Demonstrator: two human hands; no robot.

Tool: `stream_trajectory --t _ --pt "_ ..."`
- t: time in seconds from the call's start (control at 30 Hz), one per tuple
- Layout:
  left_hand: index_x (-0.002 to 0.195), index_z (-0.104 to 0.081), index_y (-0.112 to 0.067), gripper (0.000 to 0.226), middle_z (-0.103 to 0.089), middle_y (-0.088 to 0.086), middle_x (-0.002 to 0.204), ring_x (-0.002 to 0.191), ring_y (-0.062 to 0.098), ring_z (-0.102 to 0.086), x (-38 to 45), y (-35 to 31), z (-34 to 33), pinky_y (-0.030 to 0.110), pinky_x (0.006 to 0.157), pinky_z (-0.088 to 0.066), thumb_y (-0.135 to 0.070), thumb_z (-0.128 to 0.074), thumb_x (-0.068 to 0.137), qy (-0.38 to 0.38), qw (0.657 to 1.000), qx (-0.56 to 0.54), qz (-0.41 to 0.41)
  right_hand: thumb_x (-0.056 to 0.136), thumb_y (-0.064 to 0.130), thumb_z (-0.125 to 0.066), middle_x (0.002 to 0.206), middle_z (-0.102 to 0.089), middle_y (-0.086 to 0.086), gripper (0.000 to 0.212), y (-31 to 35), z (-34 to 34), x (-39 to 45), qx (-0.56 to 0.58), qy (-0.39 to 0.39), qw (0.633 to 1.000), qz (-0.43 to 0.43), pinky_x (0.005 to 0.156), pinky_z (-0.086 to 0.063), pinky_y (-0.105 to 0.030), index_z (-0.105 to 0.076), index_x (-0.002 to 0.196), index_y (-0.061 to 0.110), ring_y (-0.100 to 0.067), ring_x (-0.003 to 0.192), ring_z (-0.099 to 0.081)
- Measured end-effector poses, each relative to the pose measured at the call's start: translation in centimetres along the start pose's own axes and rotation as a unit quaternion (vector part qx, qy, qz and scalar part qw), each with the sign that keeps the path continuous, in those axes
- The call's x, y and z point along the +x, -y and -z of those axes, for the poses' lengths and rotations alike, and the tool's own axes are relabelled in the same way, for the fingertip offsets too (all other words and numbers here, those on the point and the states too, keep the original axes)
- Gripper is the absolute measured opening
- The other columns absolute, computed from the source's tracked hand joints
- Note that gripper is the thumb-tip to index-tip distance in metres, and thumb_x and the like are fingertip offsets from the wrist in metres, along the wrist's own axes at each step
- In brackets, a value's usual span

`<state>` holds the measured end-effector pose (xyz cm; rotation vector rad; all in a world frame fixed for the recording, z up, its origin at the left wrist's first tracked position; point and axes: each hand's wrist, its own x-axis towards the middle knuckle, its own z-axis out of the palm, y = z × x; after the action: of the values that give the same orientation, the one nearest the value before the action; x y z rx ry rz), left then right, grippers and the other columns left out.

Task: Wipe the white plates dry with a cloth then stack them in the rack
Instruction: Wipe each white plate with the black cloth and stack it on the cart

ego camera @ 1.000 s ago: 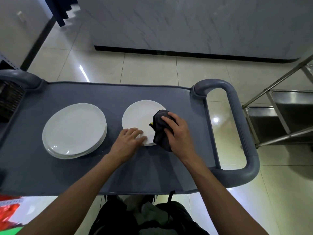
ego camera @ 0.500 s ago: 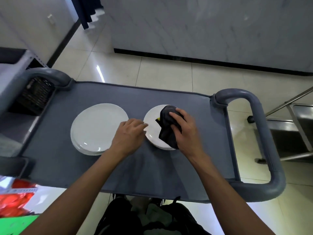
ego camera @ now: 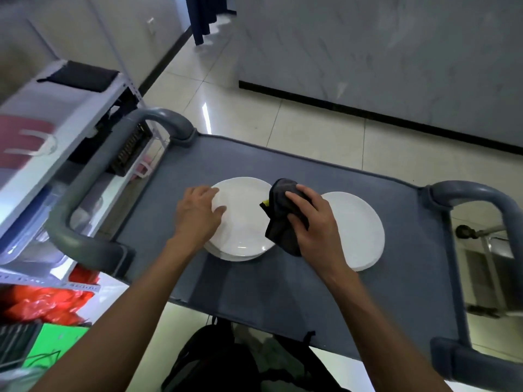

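Fingers [ego camera: 215, 193] of the left hand [ego camera: 198, 215] are laid flat on the plate stack [ego camera: 243, 222]. A dark cloth [ego camera: 283, 219] is gripped by the right hand [ego camera: 314, 224], between the stack and a single plate [ego camera: 359, 230] on the cart top [ego camera: 283, 292].

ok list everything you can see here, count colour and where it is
plate stack: one stack, count unclear, white, cart's left half
plate: one, white, cart's right half
cloth: one, dark grey, between the plates
cart: one, grey, centre
shelf unit: one, white, left of cart
red bag: one, lower left
left hand: rests on the stack's left edge
right hand: grips the cloth
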<state>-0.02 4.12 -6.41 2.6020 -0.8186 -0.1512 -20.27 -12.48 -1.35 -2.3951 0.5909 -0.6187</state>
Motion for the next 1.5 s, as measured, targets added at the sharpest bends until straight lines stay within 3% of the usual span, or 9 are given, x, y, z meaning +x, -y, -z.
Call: stream_trajectory --t 0.23,0.43,0.63,0.77,1.0,1.23,1.33,1.5 --pt "0.129 -0.062 -0.020 0.053 -0.054 0.004 0.121 0.117 0.026 -0.046 1.1 3.2 -0.1 0.041 0.094 -0.044 -0.046 -0.073 0.083 0.064 0.996 -0.033 0.051 0.090 -0.002 -0.068 0.142 -0.053 -0.006 0.045 2.1 -3.1 0.3 -0.009 0.000 1.000 -0.001 0.110 -0.036 -0.028 -0.063 0.132 0.011 -0.024 0.127 -0.050" --pt "0.122 -0.067 -0.021 0.046 -0.052 0.000 0.109 0.110 0.025 -0.049 1.4 3.7 -0.1 0.039 0.090 -0.046 -0.041 -0.077 0.081 0.059 0.995 -0.068 0.039 0.090 -0.001 -0.068 0.143 -0.052 -0.008 0.045 2.9 -4.9 0.1 -0.030 0.006 1.000 -0.008 0.109 -0.040 -0.036 -0.063 0.132 0.012 -0.028 0.127 -0.051" --pt "0.118 -0.067 -0.018 0.043 -0.053 0.004 0.113 0.111 0.027 -0.048 1.5 3.4 0.0 0.043 0.092 -0.046 -0.039 -0.076 0.082 0.054 0.997 -0.054 0.025 0.090 0.000 -0.067 0.143 -0.052 -0.007 0.044 3.2 -6.7 -0.6 -0.036 -0.002 0.999 -0.017 0.109 -0.041 -0.041 -0.063 0.132 0.013 -0.028 0.127 -0.051" --pt "0.118 -0.066 -0.019 0.047 -0.057 0.006 0.118 0.116 0.028 -0.052 2.2 3.0 0.3 0.045 0.098 -0.045 -0.039 -0.080 0.078 0.082 0.992 -0.065 0.064 0.091 0.000 -0.066 0.144 -0.052 -0.008 0.044 3.3 -7.5 -1.1 -0.042 -0.010 0.999 -0.017 0.109 -0.041 -0.038 -0.063 0.133 0.012 -0.028 0.127 -0.050" --pt "0.101 -0.067 -0.020 0.035 -0.062 0.004 0.112 0.105 0.027 -0.060 3.0 2.9 0.7 0.044 0.094 -0.050 -0.032 -0.083 0.072 0.111 0.981 -0.125 0.102 0.092 0.002 -0.066 0.143 -0.052 -0.007 0.044 3.5 -8.1 -1.3 -0.049 -0.013 0.999 -0.016 0.109 -0.040 -0.038 -0.062 0.133 0.013 -0.028 0.128 -0.050" --pt "0.086 -0.053 -0.025 0.029 -0.062 -0.006 0.089 0.090 0.023 -0.063 3.2 4.1 1.6 0.034 0.068 -0.049 -0.022 -0.080 0.074 0.140 0.960 -0.208 0.124 0.091 0.000 -0.066 0.142 -0.053 -0.011 0.043 4.9 -8.8 -0.6 -0.035 0.007 0.999 -0.023 0.110 -0.040 -0.043 -0.064 0.132 0.010 -0.032 0.128 -0.050" --pt "0.092 -0.051 -0.019 0.027 -0.066 0.007 0.096 0.087 0.027 -0.067 2.8 4.3 2.2 0.044 0.061 -0.060 -0.014 -0.075 0.079 0.166 0.929 -0.288 0.161 0.090 0.003 -0.067 0.144 -0.051 -0.010 0.046 5.5 -9.5 -0.4 -0.023 0.019 0.999 -0.030 0.113 -0.038 -0.041 -0.061 0.135 0.010 -0.029 0.131 -0.048" --pt "0.092 -0.050 -0.015 0.018 -0.068 0.014 0.089 0.062 0.021 -0.068 2.7 4.5 3.4 0.032 0.041 -0.052 -0.004 -0.065 0.092 0.216 0.868 -0.398 0.203 0.094 0.015 -0.066 0.151 -0.045 -0.007 0.049 6.2 -11.3 -0.8 -0.023 0.067 0.997 -0.038 0.116 -0.034 -0.043 -0.054 0.142 0.012 -0.024 0.139 -0.041"
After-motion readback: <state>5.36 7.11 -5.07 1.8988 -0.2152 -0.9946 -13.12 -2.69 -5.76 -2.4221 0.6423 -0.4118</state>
